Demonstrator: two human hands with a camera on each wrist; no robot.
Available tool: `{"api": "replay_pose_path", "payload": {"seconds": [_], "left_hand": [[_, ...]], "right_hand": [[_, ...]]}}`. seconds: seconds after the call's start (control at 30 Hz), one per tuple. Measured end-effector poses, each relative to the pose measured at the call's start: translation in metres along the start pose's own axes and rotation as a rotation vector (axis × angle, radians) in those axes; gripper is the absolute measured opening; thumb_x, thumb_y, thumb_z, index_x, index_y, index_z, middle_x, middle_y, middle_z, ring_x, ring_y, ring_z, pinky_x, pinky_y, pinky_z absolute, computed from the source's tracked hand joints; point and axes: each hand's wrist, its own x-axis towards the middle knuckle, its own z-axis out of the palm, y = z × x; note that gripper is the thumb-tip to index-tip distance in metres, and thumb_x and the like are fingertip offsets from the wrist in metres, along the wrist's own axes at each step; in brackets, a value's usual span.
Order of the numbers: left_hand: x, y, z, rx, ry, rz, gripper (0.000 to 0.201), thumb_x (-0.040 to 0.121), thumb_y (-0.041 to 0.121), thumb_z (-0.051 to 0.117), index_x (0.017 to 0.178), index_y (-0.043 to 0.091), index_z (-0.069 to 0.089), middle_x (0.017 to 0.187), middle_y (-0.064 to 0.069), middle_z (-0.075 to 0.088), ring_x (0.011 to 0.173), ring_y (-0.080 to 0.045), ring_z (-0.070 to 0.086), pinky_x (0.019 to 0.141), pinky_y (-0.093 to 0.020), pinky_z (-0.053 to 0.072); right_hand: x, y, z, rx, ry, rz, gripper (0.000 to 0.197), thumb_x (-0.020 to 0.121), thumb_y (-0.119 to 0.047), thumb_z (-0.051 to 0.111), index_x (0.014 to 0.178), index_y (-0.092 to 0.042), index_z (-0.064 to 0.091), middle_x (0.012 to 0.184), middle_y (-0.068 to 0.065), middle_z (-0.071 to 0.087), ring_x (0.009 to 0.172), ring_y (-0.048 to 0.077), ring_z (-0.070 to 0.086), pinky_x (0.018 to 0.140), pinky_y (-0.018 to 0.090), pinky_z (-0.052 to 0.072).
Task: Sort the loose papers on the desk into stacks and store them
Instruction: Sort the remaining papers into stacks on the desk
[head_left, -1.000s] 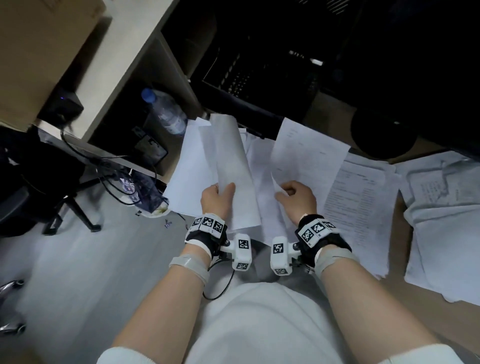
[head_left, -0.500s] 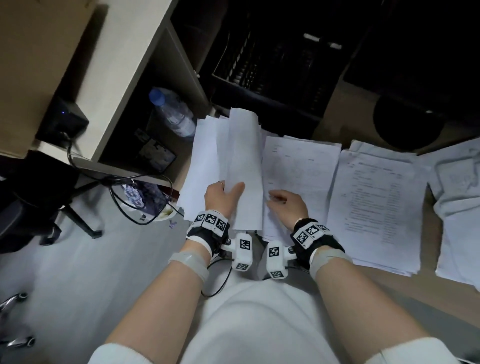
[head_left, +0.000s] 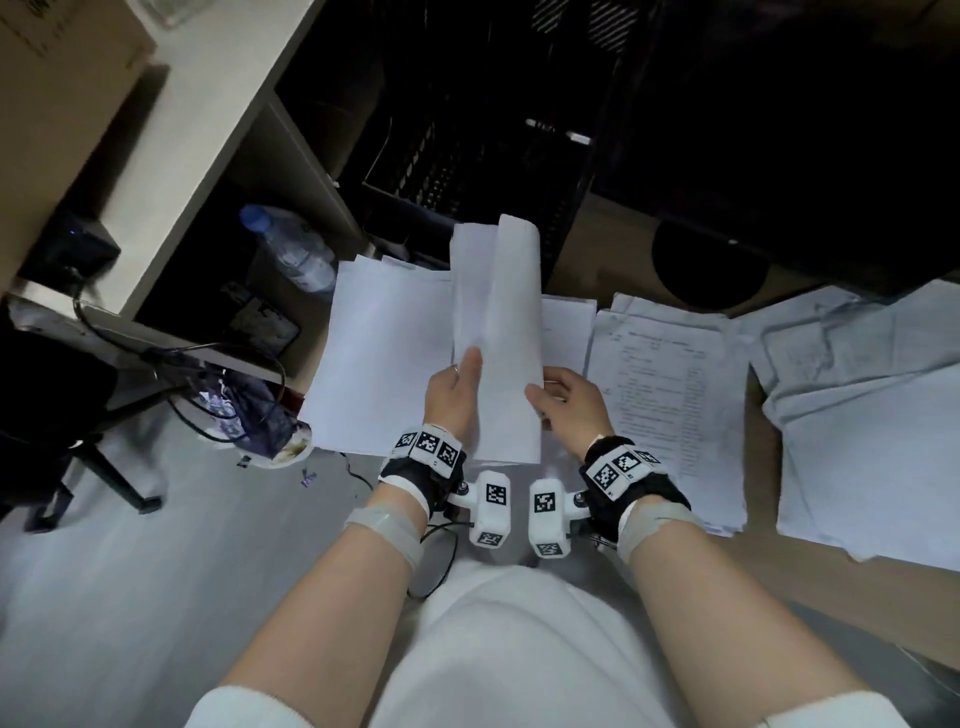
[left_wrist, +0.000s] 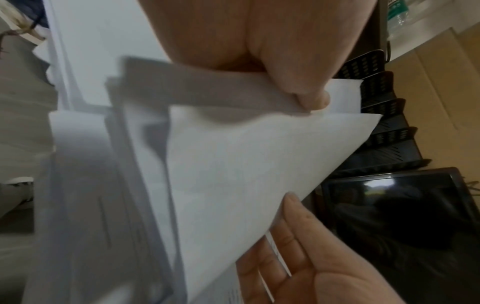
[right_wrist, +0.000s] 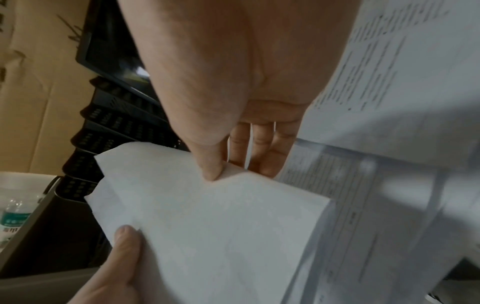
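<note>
In the head view my left hand (head_left: 464, 366) grips a curled bundle of white sheets (head_left: 498, 332) by its lower left, thumb on top. My right hand (head_left: 541, 397) pinches the bundle's right edge. The bundle is held above a blank paper stack (head_left: 379, 358) at the desk's left end. The left wrist view shows my left thumb (left_wrist: 309, 98) pressed on the sheets (left_wrist: 246, 164), my right hand's fingers (left_wrist: 296, 230) just below. In the right wrist view my right hand (right_wrist: 218, 172) has its thumb on the sheet (right_wrist: 221, 222) and its fingers behind.
A printed stack (head_left: 670, 395) lies right of my hands, and rumpled papers (head_left: 857, 415) lie further right. Black mesh trays (head_left: 467, 171) stand behind the bundle, with a round monitor base (head_left: 711, 265) beside them. A water bottle (head_left: 291, 249) sits in the shelf at the left.
My right hand laid its lifted printed sheet flat on the desk, then moved left and took the right edge of the bundle in my left hand.
</note>
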Motion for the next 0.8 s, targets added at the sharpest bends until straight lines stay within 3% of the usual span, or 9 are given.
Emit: {"api": "replay_pose_path", "payload": {"seconds": [0.07,0.13,0.2,0.3,0.37,0.47,0.53,0.7,0.8], "left_hand": [[-0.012,-0.001,0.013,0.003,0.016,0.014,0.042,0.104,0.035,0.049,0.071,0.01,0.054,0.057,0.005,0.05,0.045,0.0,0.046,0.052,-0.015,0.038],[-0.019,-0.008,0.027,0.029,0.015,-0.007,0.045,0.102,0.039,0.054,0.066,0.012,0.05,0.059,0.0,0.046,0.052,-0.013,0.041,0.058,-0.026,0.034],[-0.03,-0.015,0.041,0.036,0.048,-0.016,0.045,0.097,0.038,0.06,0.062,0.016,0.043,0.058,-0.002,0.039,0.055,-0.017,0.036,0.058,-0.029,0.03],[-0.044,-0.017,0.057,0.074,0.081,-0.023,0.04,0.091,0.035,0.064,0.062,0.016,0.044,0.057,0.0,0.041,0.055,-0.018,0.037,0.054,-0.027,0.03],[-0.054,-0.017,0.067,0.125,0.099,-0.023,0.037,0.088,0.034,0.065,0.062,0.016,0.045,0.056,0.001,0.043,0.055,-0.018,0.038,0.053,-0.026,0.031],[-0.064,-0.019,0.077,0.122,0.108,-0.024,0.034,0.082,0.034,0.064,0.061,0.017,0.043,0.058,-0.001,0.043,0.058,-0.018,0.038,0.056,-0.029,0.032],[-0.068,-0.019,0.079,0.112,0.121,-0.026,0.033,0.079,0.033,0.063,0.061,0.018,0.04,0.059,-0.002,0.041,0.058,-0.018,0.036,0.056,-0.031,0.031],[-0.066,-0.02,0.066,0.084,0.183,-0.042,0.039,0.08,0.027,0.062,0.054,0.021,0.033,0.053,0.003,0.033,0.055,-0.018,0.03,0.054,-0.028,0.027],[-0.058,-0.024,0.05,0.064,0.217,-0.073,0.036,0.076,0.031,0.061,0.054,0.02,0.034,0.056,-0.001,0.035,0.059,-0.019,0.032,0.056,-0.033,0.029]], "right_hand": [[-0.005,0.007,-0.018,0.019,0.035,-0.003,0.027,0.094,-0.023,0.062,0.122,-0.023,0.061,0.111,0.0,0.069,0.103,0.022,0.067,0.092,0.047,0.056],[-0.011,0.011,-0.036,0.062,0.057,0.001,0.032,0.098,-0.029,0.057,0.128,-0.019,0.059,0.117,0.002,0.067,0.105,0.02,0.066,0.096,0.046,0.054],[-0.019,0.012,-0.057,0.149,0.041,0.022,0.035,0.099,-0.042,0.053,0.125,-0.019,0.061,0.116,0.0,0.067,0.101,0.018,0.067,0.095,0.044,0.054],[-0.028,0.013,-0.086,0.165,0.004,0.026,0.041,0.094,-0.058,0.053,0.113,-0.024,0.065,0.107,-0.008,0.067,0.099,0.011,0.063,0.09,0.031,0.049],[-0.03,0.022,-0.103,0.071,0.006,-0.021,0.035,0.091,-0.056,0.06,0.104,-0.025,0.068,0.104,-0.008,0.069,0.098,0.012,0.063,0.092,0.031,0.048],[-0.027,0.041,-0.118,-0.081,0.088,-0.077,0.027,0.093,-0.04,0.06,0.097,-0.016,0.073,0.098,-0.001,0.073,0.096,0.023,0.067,0.092,0.038,0.053],[-0.029,0.048,-0.124,-0.139,0.138,-0.083,0.022,0.095,-0.032,0.06,0.098,-0.015,0.074,0.096,-0.003,0.072,0.096,0.023,0.067,0.087,0.031,0.051],[-0.031,0.046,-0.123,-0.207,0.152,-0.071,0.026,0.09,-0.038,0.068,0.087,-0.013,0.075,0.082,-0.003,0.072,0.083,0.021,0.066,0.077,0.029,0.051],[-0.023,0.042,-0.105,-0.217,0.15,-0.044,0.031,0.088,-0.04,0.069,0.085,-0.01,0.074,0.077,-0.001,0.069,0.079,0.023,0.065,0.073,0.03,0.05]]}}
